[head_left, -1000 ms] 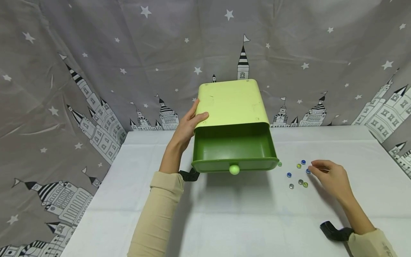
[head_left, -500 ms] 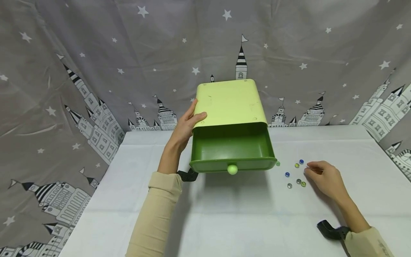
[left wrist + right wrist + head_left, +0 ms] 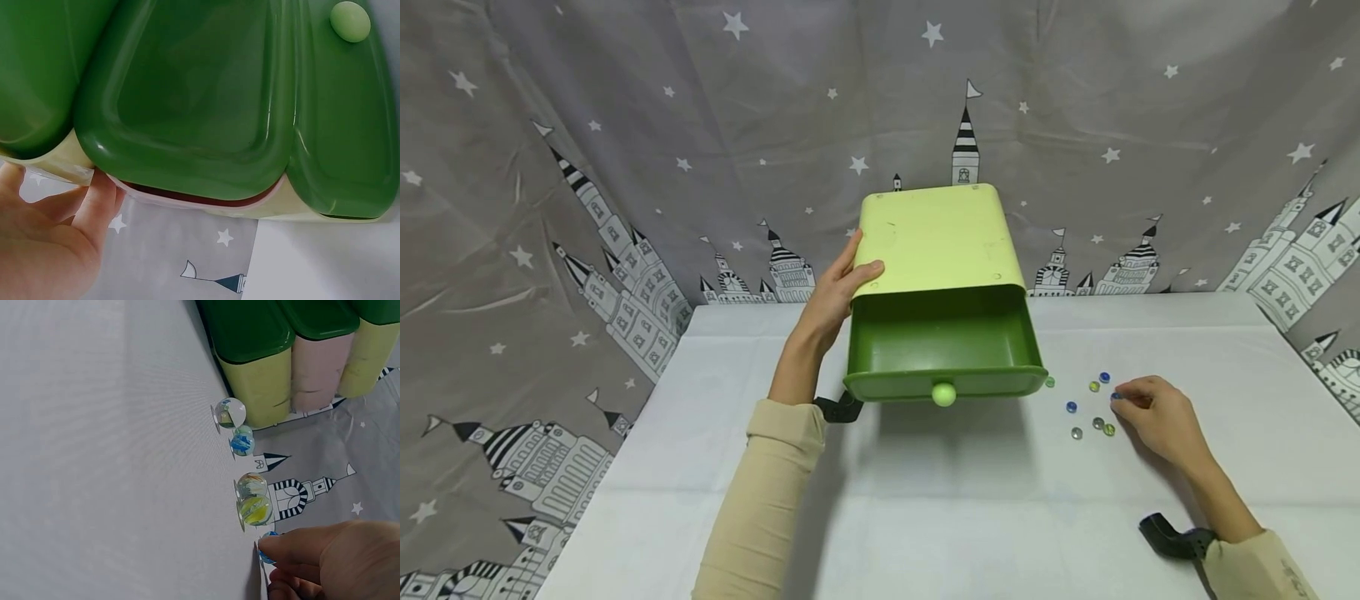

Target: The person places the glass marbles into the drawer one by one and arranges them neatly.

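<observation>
A light green box (image 3: 938, 240) stands on the white table (image 3: 925, 517), its dark green drawer (image 3: 946, 343) pulled out, with a round knob (image 3: 943, 393) on the front. My left hand (image 3: 863, 257) grips the box's left edge, thumb on top. In the left wrist view the drawer (image 3: 200, 106) fills the frame above my left hand (image 3: 62, 225). Right of the drawer lie several glass marbles (image 3: 1094, 387). My right hand (image 3: 1122, 400) pinches a blue marble (image 3: 1116, 396) at the table surface. The right wrist view shows the right hand's fingertips (image 3: 294, 550) on that blue marble (image 3: 267, 549).
The other marbles (image 3: 255, 509) lie scattered just left of my right hand, one (image 3: 1051, 382) close to the drawer's right corner. A grey star-and-castle curtain (image 3: 625, 167) hangs behind the table. Black wrist straps (image 3: 1172, 537) show at both sleeves.
My right hand has shifted slightly left and its fingertips have closed on the blue marble. The left hand and the box have stayed where they were.
</observation>
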Demonstrator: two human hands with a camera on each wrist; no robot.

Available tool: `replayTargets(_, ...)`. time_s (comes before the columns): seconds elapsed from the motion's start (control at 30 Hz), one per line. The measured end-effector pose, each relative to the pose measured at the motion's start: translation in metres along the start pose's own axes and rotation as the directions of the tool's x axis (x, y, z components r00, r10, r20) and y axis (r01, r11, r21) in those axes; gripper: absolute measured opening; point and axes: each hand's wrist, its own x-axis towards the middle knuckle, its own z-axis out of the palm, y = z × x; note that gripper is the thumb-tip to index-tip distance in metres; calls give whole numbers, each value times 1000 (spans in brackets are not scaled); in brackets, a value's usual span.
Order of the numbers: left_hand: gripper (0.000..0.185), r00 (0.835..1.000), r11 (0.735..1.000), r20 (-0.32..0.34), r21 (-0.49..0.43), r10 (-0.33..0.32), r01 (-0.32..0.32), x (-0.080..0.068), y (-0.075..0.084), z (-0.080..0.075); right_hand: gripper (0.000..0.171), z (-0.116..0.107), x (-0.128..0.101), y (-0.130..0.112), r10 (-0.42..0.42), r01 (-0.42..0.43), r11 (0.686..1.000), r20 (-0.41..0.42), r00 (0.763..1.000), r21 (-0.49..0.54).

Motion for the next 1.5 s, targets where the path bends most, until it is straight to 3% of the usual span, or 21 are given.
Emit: replayTargets(1.5, 74, 1000, 1000, 3, -4, 4, -4, 1, 0, 1, 23, 3, 0, 2, 105, -105, 994, -1, 994, 40)
